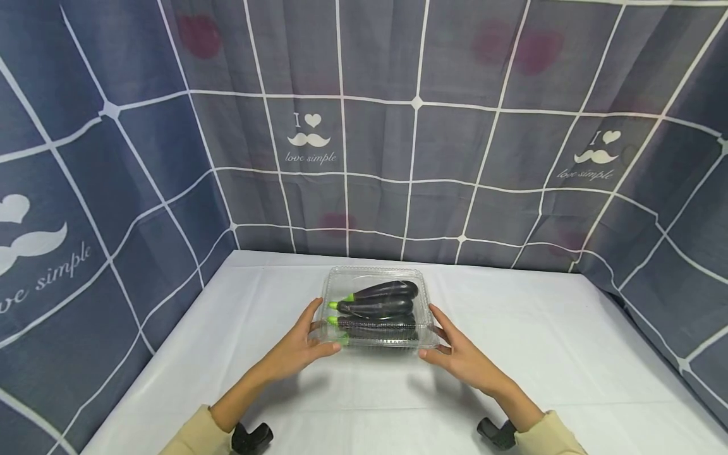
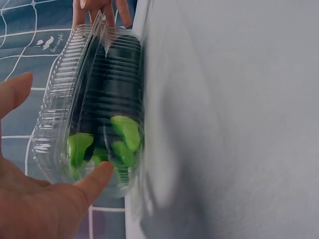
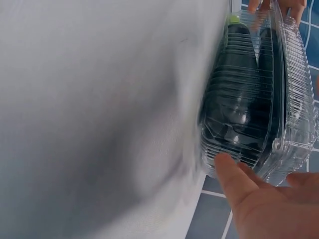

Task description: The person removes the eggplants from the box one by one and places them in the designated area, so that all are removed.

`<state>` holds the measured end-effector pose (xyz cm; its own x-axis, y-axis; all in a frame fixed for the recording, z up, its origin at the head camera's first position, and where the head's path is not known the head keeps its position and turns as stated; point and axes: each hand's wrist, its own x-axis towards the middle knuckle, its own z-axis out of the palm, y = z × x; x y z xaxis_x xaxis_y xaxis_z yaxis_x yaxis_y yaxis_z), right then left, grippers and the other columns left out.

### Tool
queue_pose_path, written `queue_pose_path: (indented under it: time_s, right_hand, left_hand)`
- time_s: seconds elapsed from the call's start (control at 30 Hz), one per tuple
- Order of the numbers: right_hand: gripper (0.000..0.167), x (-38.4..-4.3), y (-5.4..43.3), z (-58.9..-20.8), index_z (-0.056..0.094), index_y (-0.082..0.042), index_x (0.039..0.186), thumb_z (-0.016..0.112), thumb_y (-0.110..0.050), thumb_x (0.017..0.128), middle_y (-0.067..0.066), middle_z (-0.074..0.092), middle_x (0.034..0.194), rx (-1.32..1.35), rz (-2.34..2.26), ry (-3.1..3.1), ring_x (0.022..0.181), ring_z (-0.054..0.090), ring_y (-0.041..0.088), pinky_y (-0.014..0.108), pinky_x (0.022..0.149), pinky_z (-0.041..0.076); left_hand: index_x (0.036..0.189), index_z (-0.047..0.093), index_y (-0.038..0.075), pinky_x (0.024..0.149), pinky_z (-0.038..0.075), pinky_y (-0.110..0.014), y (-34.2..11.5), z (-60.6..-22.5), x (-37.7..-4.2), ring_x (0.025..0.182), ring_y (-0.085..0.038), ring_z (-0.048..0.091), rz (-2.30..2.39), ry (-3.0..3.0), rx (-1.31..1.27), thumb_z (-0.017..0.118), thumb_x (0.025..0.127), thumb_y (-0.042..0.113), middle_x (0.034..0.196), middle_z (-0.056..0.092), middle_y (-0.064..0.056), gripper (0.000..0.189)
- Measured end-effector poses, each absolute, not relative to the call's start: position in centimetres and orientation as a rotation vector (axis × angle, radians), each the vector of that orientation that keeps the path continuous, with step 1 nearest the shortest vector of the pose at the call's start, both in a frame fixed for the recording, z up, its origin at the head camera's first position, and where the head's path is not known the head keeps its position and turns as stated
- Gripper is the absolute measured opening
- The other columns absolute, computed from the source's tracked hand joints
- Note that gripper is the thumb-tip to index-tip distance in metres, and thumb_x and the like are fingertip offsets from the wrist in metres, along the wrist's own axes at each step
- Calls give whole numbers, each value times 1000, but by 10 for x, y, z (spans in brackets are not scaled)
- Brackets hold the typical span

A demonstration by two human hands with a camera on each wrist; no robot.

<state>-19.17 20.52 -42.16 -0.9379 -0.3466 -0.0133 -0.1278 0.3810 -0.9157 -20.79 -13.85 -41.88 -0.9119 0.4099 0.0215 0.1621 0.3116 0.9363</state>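
Left hand [image 1: 292, 351], clear plastic box [image 1: 372, 270], right hand [image 1: 463, 357], in a row over a white cloth [image 1: 364, 404].
At the left, a grid-patterned curtain [image 1: 136, 208] runs down beside the cloth, then comes a beige sleeve [image 1: 196, 435] with a black wrist piece [image 1: 253, 437] by its cuff; the left hand has its fingers spread and fairly straight at the box's left end, thumb by the near corner. The lidded box sits mid-cloth, toward the far edge, between both hands; whether its base rests on the cloth I cannot tell. Inside lie dark eggplants [image 1: 375, 308], green stems [image 1: 333, 320] pointing left. The right hand mirrors the left, fingers spread along the right end, thumb near the front corner; how firmly either hand presses, I cannot tell.
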Motion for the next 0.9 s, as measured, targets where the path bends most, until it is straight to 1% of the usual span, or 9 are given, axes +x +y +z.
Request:
queue_pose_path:
  time_s: [0.23, 0.37, 0.43, 0.5, 0.6, 0.67, 0.8, 0.87, 0.9]
  right_hand:
    - [89, -194, 204, -422, 14, -15, 159, 72, -19, 92, 9, 10, 163, -438, -1648, 2436, 144, 25, 38, 48, 109, 37]
    - [88, -194, 203, -424, 16, -14, 158, 73, -15, 91, 10, 12, 163, -438, -1696, 2411, 143, 27, 38, 50, 109, 37]
    - [87, -194, 204, -425, 19, -15, 158, 73, -14, 90, 11, 15, 162, -433, -1726, 2404, 142, 29, 38, 52, 109, 36]
    - [87, -194, 204, -426, 20, -16, 157, 74, -12, 89, 9, 17, 162, -425, -1750, 2398, 142, 31, 36, 54, 109, 35]
    - [85, -195, 204, -428, 23, -16, 157, 73, -10, 89, 8, 18, 162, -423, -1761, 2419, 140, 34, 36, 54, 108, 34]
    - [83, -196, 204, -429, 24, -17, 156, 72, -9, 90, 8, 18, 162, -420, -1765, 2428, 139, 36, 36, 51, 106, 39]
    - [81, -198, 204, -430, 25, -17, 156, 71, -7, 90, 11, 18, 161, -412, -1797, 2418, 135, 42, 38, 36, 97, 48]
    - [81, -198, 203, -430, 25, -18, 156, 71, -7, 90, 11, 18, 161, -406, -1801, 2415, 133, 44, 38, 30, 94, 49]
    - [81, -198, 203, -430, 25, -18, 156, 71, -7, 90, 10, 18, 161, -407, -1800, 2416, 133, 44, 37, 29, 94, 48]
  left_hand:
    - [158, 0, 12, 99, 45, -57, -132, -427, -208, 134, -55, 32, 1743, 2330, 414, 76, 88, 24, 155, 15, -34, 104]
    - [158, 1, 9, 99, 44, -57, -130, -434, -208, 133, -55, 33, 1777, 2361, 388, 77, 88, 20, 158, 12, -30, 104]
    - [157, 2, 6, 103, 41, -57, -129, -437, -208, 135, -53, 32, 1820, 2354, 395, 75, 88, 15, 160, 10, -26, 101]
    - [157, 3, 2, 107, 35, -58, -127, -439, -209, 138, -50, 30, 1871, 2335, 396, 74, 89, 10, 161, 9, -23, 98]
    - [156, 5, -2, 112, 28, -58, -125, -442, -210, 141, -46, 27, 1928, 2309, 383, 72, 89, 6, 162, 11, -21, 95]
    - [156, 6, -1, 113, 26, -58, -124, -443, -210, 141, -45, 27, 1945, 2310, 361, 72, 89, 6, 162, 12, -20, 94]
    - [157, 8, 4, 111, 31, -57, -124, -443, -210, 136, -49, 34, 1948, 2336, 353, 73, 89, 8, 161, 13, -20, 95]
    - [158, 8, 6, 109, 33, -57, -125, -443, -209, 135, -49, 35, 1942, 2351, 355, 74, 89, 9, 162, 12, -20, 96]
    - [158, 7, 8, 109, 33, -57, -125, -443, -209, 135, -49, 35, 1940, 2356, 359, 74, 89, 9, 162, 11, -19, 96]
